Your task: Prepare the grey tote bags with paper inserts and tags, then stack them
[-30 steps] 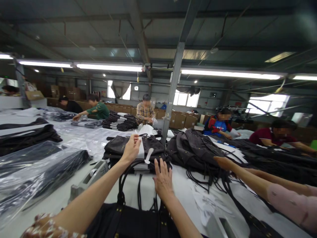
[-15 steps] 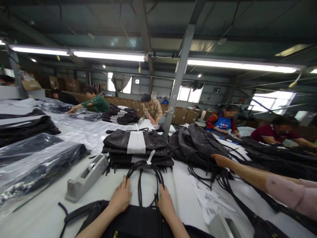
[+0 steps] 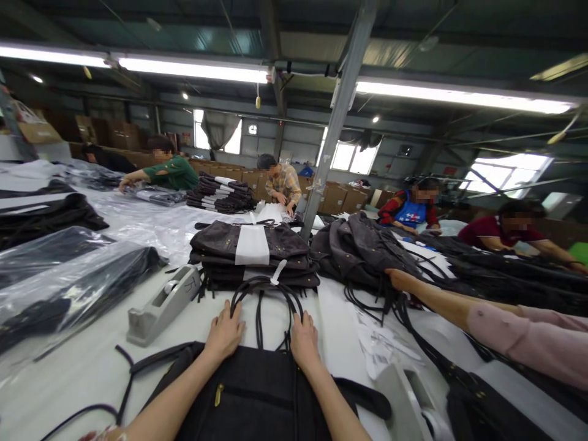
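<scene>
**Both hands on the bag handles, dark bags everywhere**

So, right up close at 6 o'clock there's a black fabric bag with a gold zipper pull (image 3: 257,373), lying on the white desk (image 3: 110,334). Clock directions are from that bag, btw. At its 12, the left hand (image 3: 226,334) and right hand (image 3: 304,342) have their fingers curled round opposite sides of the thin black looped handles (image 3: 264,281). A white ribbed plastic strip (image 3: 277,272) sits at the top of the loops.

Grey tape dispenser (image 3: 160,309) at 10, and another grey dispenser (image 3: 407,398) at 3.

Just past the loops at 12: a neat stack of dark bags with a white paper band (image 3: 252,244). At 1 there's a messy heap of dark bags (image 3: 361,251), with a co-worker's hand (image 3: 400,280) at its near edge.

Dark goods in clear plastic (image 3: 87,282) at 10, beyond the first dispenser. Way back at 12, a person in a plaid shirt (image 3: 285,184) leans over white sheets (image 3: 270,213).
</scene>
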### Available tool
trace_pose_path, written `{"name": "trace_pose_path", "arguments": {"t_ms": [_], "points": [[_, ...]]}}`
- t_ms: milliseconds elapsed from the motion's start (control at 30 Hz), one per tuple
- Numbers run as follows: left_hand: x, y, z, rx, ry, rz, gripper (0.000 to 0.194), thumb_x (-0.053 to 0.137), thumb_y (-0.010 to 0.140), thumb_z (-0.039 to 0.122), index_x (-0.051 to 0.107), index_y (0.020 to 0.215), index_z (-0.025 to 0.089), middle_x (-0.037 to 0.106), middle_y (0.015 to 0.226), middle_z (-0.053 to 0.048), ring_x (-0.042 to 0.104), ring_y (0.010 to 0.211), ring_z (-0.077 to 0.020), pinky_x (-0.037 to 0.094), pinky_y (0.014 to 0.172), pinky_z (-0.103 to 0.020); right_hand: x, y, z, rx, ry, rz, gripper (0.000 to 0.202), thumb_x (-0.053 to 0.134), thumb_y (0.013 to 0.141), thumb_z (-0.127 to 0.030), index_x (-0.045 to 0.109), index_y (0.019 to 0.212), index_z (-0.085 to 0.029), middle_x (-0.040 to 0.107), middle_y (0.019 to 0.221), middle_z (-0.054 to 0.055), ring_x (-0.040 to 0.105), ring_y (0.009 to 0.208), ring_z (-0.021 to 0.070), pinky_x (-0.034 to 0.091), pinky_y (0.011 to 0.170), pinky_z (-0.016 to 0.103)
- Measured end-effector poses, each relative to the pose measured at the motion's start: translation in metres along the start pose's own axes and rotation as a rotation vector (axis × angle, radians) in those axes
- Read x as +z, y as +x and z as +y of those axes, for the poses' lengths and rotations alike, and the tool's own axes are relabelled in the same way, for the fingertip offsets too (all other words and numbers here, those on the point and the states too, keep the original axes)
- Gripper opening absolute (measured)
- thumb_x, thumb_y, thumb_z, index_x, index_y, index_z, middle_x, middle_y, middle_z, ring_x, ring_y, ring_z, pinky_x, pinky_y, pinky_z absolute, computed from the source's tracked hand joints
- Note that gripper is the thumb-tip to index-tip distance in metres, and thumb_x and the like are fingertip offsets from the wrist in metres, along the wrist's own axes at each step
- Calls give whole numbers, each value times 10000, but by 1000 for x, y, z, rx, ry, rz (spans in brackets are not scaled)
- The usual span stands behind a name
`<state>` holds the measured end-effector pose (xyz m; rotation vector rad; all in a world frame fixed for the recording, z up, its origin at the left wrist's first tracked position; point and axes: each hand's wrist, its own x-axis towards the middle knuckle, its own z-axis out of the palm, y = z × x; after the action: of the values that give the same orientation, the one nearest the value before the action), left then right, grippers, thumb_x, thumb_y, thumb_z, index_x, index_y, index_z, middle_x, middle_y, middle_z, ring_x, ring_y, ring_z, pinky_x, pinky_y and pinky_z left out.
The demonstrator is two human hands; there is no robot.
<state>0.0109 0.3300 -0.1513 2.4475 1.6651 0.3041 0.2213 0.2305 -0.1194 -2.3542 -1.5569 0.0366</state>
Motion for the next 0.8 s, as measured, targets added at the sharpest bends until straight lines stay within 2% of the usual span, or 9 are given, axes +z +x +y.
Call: {"name": "trace_pose_path", "arguments": {"t_ms": [100,167,267,400,533,700,800], "points": [[-4,-6,4,36,16,174,543,372,902,297,305,1433,207,183,1526,-193,296,1349,-338,277,1041,-535,-16,-22,-7,-82,-40,-47,498,348,865,-88,447,1347,-164,341,1469,152,251,1383,280,259,1089,482],[-9,-11,8,129,34,280,500,377,897,255,390,1394,205,217,1523,-171,270,1365,-330,217,1080,-550,-25,-42,-11,-151,-60,-117,459,358,886,-149,456,1333,-177,355,1464,142,258,1380,280,257,1087,496],[-20,-24,14,287,41,304,463,358,898,220,466,1347,188,263,1512,-159,241,1387,-306,155,1121,-535,-31,-75,-14,-217,-66,-222,457,398,893,-246,454,1343,-186,377,1453,148,280,1367,312,262,1076,528],[-34,-65,19,362,26,211,464,356,913,289,461,1355,197,282,1507,-147,203,1403,-308,163,1125,-548,-32,-106,-11,-265,-48,-208,489,371,913,-289,404,1389,-187,343,1478,130,251,1381,301,218,1106,515],[-48,-128,7,379,-36,22,470,383,914,426,469,1349,268,334,1491,-99,222,1397,-306,239,1111,-547,-42,-115,-11,-273,-12,-221,480,374,909,-276,424,1375,-176,330,1481,145,259,1380,292,230,1111,479],[-63,-206,-40,395,-222,-123,482,419,882,490,452,1347,370,319,1493,4,282,1379,-261,275,1130,-479,-77,-143,-4,-196,46,-329,553,463,852,-250,397,1397,-183,280,1499,165,233,1386,318,234,1108,486],[-70,-239,-70,315,-424,-153,467,482,816,530,508,1275,449,423,1422,76,425,1300,-262,357,1101,-438,-105,-178,14,-145,103,-353,596,491,824,-255,384,1406,-185,256,1512,151,220,1393,296,221,1125,453]]}}
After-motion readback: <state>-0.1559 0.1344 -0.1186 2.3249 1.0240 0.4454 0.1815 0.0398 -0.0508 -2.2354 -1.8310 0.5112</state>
